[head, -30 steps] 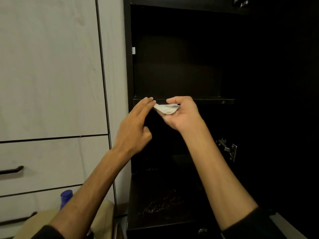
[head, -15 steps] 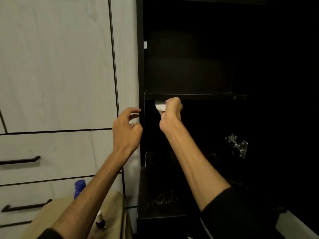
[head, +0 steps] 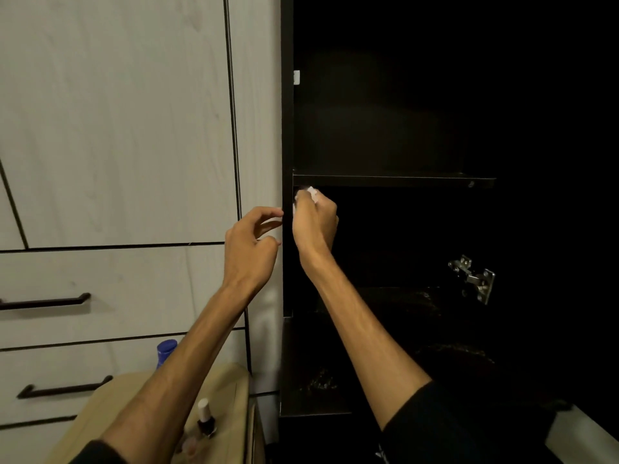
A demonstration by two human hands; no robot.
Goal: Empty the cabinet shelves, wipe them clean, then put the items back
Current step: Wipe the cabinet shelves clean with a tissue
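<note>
Cabinet shelf (head: 392, 179) bare above the right hand (head: 315, 222) clutching a white wipe (head: 310, 192); left hand (head: 251, 242) loose, holding nothing; the small wipe could slip from the grip unseen.

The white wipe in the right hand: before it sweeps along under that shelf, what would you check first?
1. Right hand grips the white wipe: ok.
2. Wipe sits just under the shelf, at its left end: ok.
3. Left hand holds nothing, beside the cabinet's left edge: ok.
4. Space under the shelf free of items: cannot tell, too dark.
5. Hinge away from the wipe: ok.
</note>
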